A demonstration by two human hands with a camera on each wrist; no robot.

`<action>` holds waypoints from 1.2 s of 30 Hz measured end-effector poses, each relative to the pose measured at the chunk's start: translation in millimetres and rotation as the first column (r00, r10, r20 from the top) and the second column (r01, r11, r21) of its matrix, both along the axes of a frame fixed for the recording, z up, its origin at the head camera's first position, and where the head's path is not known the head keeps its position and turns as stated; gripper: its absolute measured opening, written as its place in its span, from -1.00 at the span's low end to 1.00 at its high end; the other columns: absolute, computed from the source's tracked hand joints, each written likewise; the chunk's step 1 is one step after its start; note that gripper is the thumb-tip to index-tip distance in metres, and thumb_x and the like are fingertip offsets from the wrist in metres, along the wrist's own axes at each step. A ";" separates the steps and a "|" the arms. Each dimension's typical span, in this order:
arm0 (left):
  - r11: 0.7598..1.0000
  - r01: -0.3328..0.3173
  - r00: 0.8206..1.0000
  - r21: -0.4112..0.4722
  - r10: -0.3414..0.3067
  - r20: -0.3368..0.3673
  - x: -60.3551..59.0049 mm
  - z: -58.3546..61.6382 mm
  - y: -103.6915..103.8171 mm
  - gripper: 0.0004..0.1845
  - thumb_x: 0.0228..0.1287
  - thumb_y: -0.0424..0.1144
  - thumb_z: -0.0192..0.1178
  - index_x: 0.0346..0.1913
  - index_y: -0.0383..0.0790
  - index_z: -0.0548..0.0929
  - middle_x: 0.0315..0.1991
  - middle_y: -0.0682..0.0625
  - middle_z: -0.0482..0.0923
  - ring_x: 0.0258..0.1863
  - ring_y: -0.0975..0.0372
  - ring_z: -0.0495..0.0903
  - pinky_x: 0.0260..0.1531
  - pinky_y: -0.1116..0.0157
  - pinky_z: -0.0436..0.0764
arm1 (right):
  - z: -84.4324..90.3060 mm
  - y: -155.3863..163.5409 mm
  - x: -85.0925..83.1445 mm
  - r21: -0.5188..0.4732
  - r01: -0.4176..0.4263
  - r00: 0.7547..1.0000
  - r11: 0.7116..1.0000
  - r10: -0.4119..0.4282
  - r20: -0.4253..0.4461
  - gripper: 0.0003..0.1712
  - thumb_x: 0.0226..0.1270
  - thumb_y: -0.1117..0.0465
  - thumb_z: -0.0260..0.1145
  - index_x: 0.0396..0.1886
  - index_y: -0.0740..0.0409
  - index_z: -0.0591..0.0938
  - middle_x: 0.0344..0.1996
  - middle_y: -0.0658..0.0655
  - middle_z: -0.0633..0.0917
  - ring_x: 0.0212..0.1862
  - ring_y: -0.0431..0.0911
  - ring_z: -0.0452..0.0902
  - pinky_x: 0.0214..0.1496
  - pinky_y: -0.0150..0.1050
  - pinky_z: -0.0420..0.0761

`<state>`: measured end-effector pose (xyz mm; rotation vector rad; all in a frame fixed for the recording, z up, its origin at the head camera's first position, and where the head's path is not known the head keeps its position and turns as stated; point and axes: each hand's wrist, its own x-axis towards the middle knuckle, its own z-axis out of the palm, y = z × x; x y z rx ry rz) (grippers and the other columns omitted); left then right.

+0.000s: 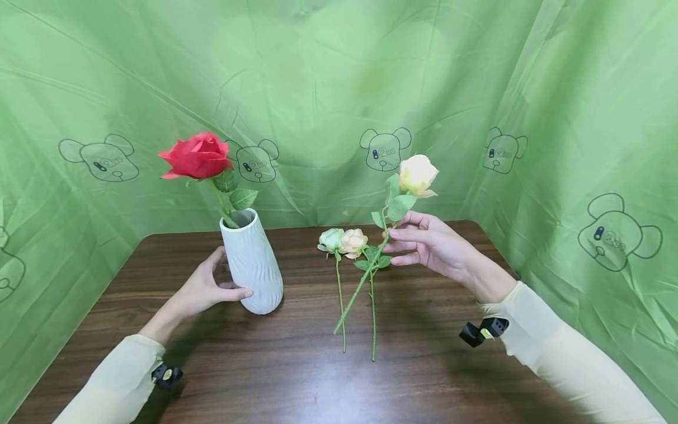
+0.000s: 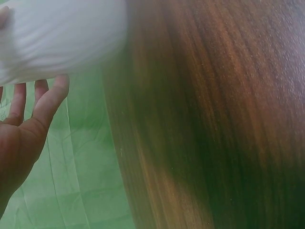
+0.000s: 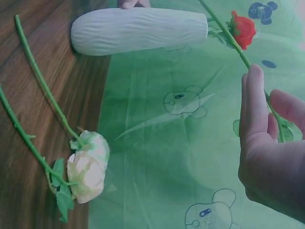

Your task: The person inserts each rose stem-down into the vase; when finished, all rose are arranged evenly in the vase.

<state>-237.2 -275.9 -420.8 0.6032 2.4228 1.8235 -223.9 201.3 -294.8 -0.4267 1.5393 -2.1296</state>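
The left hand [image 1: 203, 290] cups the white vase [image 1: 252, 263] on the bench [image 1: 296, 377], fingers curled round it; a red rose [image 1: 197, 155] stands inside. The right hand [image 1: 431, 244] pinches a cream rose's stem [image 1: 365, 278], lifted above 2 roses [image 1: 343, 241] lying flat.

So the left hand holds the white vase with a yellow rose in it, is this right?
Not quite: the rose in the vase is red, as the head view shows. The left hand does hold the white vase.
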 end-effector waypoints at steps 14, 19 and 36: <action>1.000 -0.003 1.000 -0.007 0.003 -0.015 -0.6 0.7 -0.3 -0.09 -0.04 -0.45 0.60 0.37 -0.20 0.32 0.18 -0.18 0.42 0.09 0.03 0.53 0.01 0.08 0.72 | 16.9 -14.7 5.5 -0.011 0.029 0.998 1.000 -0.030 -0.060 -0.92 0.45 0.41 0.27 -0.12 0.28 0.56 -0.18 0.23 0.76 -0.06 0.04 0.75 0.05 -0.02 0.72; 1.000 0.008 1.000 0.002 -0.008 -0.007 1.9 1.6 0.4 -0.10 -0.03 -0.46 0.59 0.37 -0.21 0.31 0.16 -0.22 0.43 0.09 0.07 0.54 0.01 0.10 0.72 | 19.3 -20.0 5.8 -0.050 0.034 0.996 0.998 -0.038 -0.077 -0.98 0.43 0.41 0.29 -0.20 0.30 0.62 -0.15 0.29 0.76 -0.02 0.07 0.73 0.04 -0.03 0.72; 0.999 0.017 1.000 0.031 -0.017 0.010 2.4 1.3 0.2 -0.12 -0.03 -0.47 0.59 0.35 -0.23 0.32 0.16 -0.24 0.42 0.08 0.06 0.53 0.00 0.15 0.73 | 22.8 -34.5 4.4 -0.068 0.102 0.988 0.992 -0.109 -0.109 -0.85 0.48 0.25 0.32 -0.23 0.24 0.55 -0.04 0.28 0.68 0.08 0.15 0.68 0.17 0.11 0.64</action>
